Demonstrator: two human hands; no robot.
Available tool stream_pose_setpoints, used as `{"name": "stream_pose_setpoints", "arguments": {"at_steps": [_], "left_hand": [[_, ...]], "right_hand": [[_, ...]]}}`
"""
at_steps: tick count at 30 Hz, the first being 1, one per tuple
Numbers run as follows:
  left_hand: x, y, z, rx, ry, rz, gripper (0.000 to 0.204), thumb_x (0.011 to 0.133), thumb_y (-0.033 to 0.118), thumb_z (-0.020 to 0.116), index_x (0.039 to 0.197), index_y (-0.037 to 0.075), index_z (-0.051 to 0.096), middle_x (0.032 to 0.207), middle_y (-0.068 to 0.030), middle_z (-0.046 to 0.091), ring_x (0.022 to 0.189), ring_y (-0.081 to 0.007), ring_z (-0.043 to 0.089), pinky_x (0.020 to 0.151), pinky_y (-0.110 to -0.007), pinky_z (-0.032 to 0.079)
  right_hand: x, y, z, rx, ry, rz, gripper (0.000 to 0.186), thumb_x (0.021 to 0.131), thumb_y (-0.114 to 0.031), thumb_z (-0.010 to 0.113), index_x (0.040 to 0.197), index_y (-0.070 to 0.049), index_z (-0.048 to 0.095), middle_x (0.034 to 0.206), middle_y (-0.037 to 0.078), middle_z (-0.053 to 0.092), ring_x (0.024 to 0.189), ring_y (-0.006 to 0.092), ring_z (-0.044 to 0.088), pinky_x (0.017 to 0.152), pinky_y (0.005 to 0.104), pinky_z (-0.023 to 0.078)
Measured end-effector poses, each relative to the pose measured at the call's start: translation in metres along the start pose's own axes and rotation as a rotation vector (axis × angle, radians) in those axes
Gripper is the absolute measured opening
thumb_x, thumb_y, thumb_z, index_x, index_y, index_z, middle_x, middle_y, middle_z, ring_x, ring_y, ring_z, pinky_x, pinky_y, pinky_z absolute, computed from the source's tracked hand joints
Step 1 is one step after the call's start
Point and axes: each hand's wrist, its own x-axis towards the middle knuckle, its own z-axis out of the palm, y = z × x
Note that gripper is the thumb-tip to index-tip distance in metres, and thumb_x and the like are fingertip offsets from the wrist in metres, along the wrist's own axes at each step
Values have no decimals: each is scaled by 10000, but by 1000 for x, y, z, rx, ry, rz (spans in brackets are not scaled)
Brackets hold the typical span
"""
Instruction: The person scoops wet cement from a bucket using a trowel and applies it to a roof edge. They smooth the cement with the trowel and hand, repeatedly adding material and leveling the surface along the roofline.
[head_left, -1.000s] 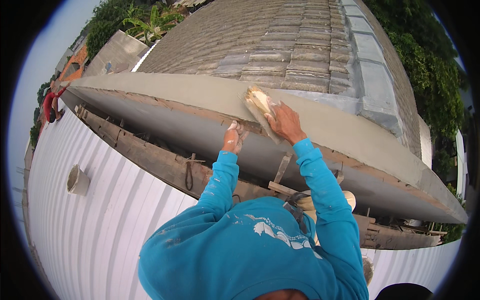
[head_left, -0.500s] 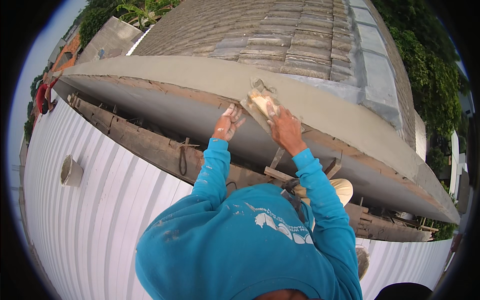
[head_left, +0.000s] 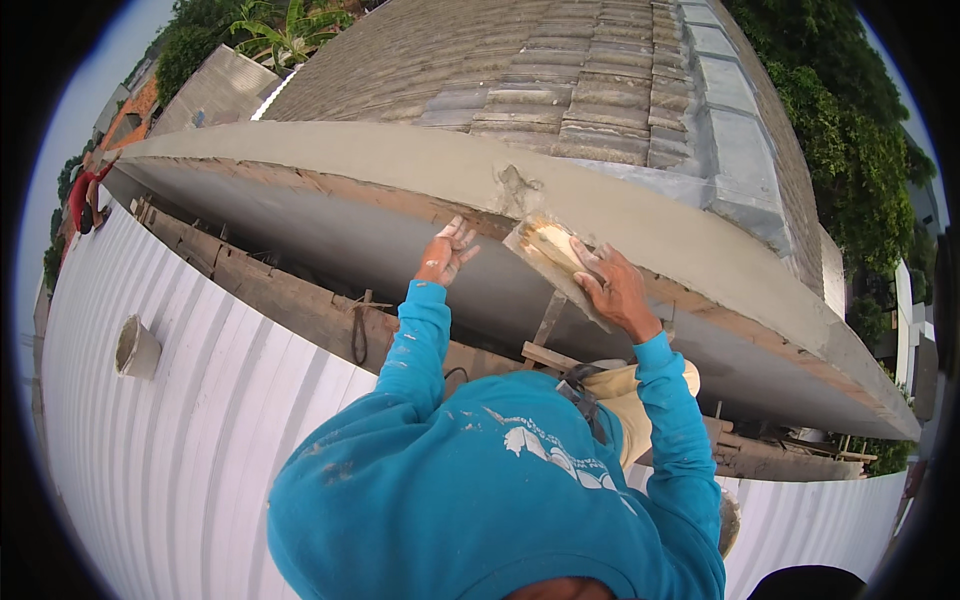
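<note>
A plastering trowel point(head_left: 553, 252) with a light, mortar-smeared handle is in my right hand point(head_left: 616, 288), fingers closed on the handle. Its blade is tilted at the near edge of the wall's grey top point(head_left: 400, 148). On that top, just beyond the trowel, sits a rough patch of wet mortar point(head_left: 518, 190). My left hand point(head_left: 446, 252) is held by the wall's rough near edge, left of the trowel. Its fingers are spread, spotted with mortar, and hold nothing.
Beyond the wall slopes a tiled roof point(head_left: 560, 90) with grey ridge caps point(head_left: 735, 120). White corrugated roofing point(head_left: 220, 400) lies on my side, bearing a mortar-stained bucket point(head_left: 137, 348). Wooden boards point(head_left: 240, 275) line the gap below the wall. A person in red point(head_left: 88, 198) crouches far left.
The trowel and my right hand have moved right and toward me, off the wall's top, uncovering the mortar patch. My left hand has shifted slightly left, its fingers more spread.
</note>
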Motion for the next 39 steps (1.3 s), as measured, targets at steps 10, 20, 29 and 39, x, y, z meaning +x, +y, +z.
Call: {"name": "stream_pose_setpoints", "arguments": {"at_steps": [10,20,29,39], "left_hand": [[-26,-6,-4,269,347,96,583,877,31,414,1444,-74,332,1468,-234,403,1317,-358,463,1074,-432,405],[-178,-30,-172,1765,1037,13,575,907,322,517,1396,24,472,1526,-192,339,1418,-387,284,1141,-627,159],[-250,-41,-244,1828,1313,-212,756,956,481,432,1509,-2,250,1596,-202,145,1480,-385,89,1166,-604,56],[-289,-92,-197,1835,725,-268,747,997,499,366,1518,-11,203,1596,-195,155,1482,-371,106,1165,-598,38]], "right_hand": [[-26,58,3,928,576,432,559,998,-311,553,1455,-22,411,1387,152,519,1193,220,550,992,337,441],[-155,135,-42,1100,984,757,366,928,-125,579,1258,30,537,1134,108,636,877,179,621,748,305,518],[-189,195,-63,411,736,728,426,891,-176,644,1249,38,559,1189,127,647,1040,210,610,878,315,497],[-162,160,-67,1257,1102,706,364,927,-151,592,1264,-23,537,1150,110,638,974,258,644,793,363,546]]}}
